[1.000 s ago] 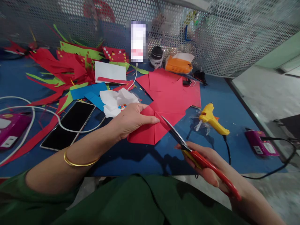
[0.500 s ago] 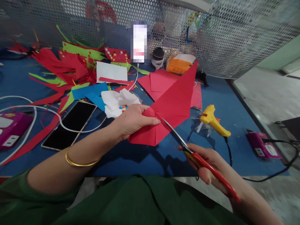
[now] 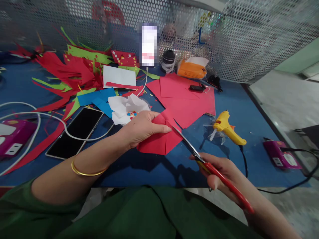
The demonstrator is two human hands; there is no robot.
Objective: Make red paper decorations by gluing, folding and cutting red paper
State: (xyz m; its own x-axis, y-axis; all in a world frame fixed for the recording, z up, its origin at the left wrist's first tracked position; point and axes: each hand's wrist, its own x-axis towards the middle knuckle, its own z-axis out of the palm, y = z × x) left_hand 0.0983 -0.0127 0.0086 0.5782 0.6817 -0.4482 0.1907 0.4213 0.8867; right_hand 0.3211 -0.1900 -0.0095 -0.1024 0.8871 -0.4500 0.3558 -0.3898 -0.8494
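My left grip [image 3: 144, 127] is pinched tight on the folded red paper [image 3: 160, 144], thumb on top near its upright crease, just above the blue bench [image 3: 256, 126]. My right grip [image 3: 229, 167] is closed round the red-and-yellow handles of the scissors [image 3: 219, 174], and their pointed tip lies over the right part of that paper, close to my left thumb — the blades look almost together, though at this angle I can't be sure.

Beyond the paper I hold, more red sheets [image 3: 184, 99] lie overlapping, with a black key fob [image 3: 196, 88] on top of them. To my right sits a yellow glue gun [image 3: 228, 127], and past it a purple power socket [image 3: 281, 154] near the bench's edge.

Just beyond my left wrist is a crumpled white tissue [image 3: 119, 109] with small coloured bits in it, beside some blue paper strips [image 3: 97, 99]. A dark smartphone [image 3: 74, 132] lies flat on my left — a white cable [image 3: 72, 137] runs across it. Farther back are a heap of red and green paper scraps [image 3: 79, 71] and an orange packet [image 3: 191, 69].
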